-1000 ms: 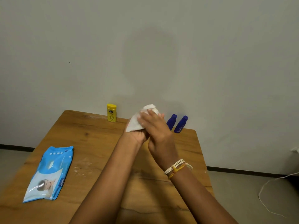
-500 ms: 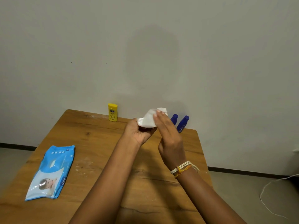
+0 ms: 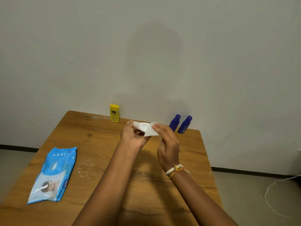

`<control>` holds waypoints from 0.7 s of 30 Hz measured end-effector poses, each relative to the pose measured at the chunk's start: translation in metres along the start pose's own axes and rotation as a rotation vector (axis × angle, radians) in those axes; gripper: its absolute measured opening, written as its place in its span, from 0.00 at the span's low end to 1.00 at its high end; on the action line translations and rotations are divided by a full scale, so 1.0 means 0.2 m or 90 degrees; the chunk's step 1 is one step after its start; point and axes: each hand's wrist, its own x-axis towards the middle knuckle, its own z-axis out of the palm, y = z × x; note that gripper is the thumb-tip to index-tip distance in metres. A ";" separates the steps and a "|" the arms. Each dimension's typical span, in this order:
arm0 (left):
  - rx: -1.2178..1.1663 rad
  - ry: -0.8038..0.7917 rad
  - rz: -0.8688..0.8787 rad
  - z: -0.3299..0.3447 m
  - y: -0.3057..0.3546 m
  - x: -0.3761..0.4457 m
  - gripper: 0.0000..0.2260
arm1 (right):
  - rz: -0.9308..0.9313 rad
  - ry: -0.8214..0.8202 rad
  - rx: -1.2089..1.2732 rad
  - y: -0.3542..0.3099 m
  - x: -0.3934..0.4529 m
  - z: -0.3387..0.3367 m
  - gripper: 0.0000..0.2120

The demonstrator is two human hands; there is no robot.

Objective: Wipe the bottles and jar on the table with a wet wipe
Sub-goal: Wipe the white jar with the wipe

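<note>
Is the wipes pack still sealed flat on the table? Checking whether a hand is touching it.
No, both hands hold a white wipe; the pack lies apart.

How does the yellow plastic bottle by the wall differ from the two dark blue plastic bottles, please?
The yellow plastic bottle stands alone, left of the hands; the two dark blue plastic bottles stand paired, to the right. The yellow one looks flat-topped and broad, the blue ones narrow-necked with round caps. All stand upright along the wooden table's far edge, untouched.

Both forearms reach forward, hands raised side by side. The left hand (image 3: 133, 136) lies palm-up with fingers curled; the right hand (image 3: 167, 144) pinches with thumb and fingertips.
</note>
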 end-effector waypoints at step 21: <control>0.523 -0.068 0.382 -0.16 0.27 0.09 0.18 | 0.519 -0.358 0.366 0.14 0.36 0.27 0.12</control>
